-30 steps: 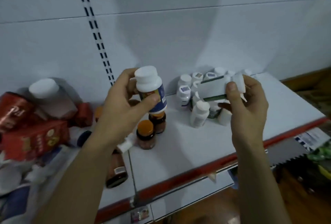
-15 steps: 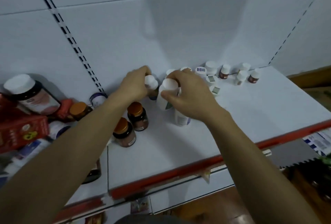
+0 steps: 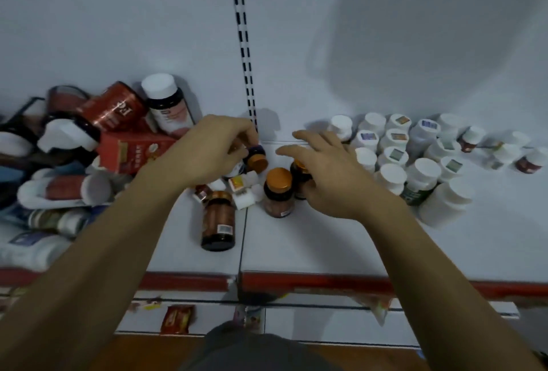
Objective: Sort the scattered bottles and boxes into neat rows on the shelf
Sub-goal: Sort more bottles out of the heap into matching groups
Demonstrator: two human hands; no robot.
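So a second back you had a white-capped bottle up in your left and something white in your right, and half a second ago both were going down at the back of the shelf (image 3: 326, 246). Now both hands are off those and over at the amber ones. I'd read that as the white batch being parked and the orange-cap lot being next up.

Your left hand (image 3: 213, 148) is curled, fingertips pinching a small orange-capped bottle (image 3: 257, 163) that's tilted, right at the foot of the slotted upright (image 3: 246, 74). Your right hand (image 3: 326, 175) sits over a second amber bottle (image 3: 300, 173) with the fingers stretched forward past it. The thumb's hidden, so I can't tell if it's actually got hold or is just resting there.

Between your hands and a bit nearer you, a third amber bottle (image 3: 278, 193) stands upright and free. A bigger brown bottle (image 3: 218, 219) lies on its side below your left hand, toward the shelf edge.

The white-capped bottles (image 3: 394, 148) are bunched just right of your right hand, roughly in rows, though the front ones look loose. The heap with the red box (image 3: 133, 151) on the left is still a jumble, so plenty left to do
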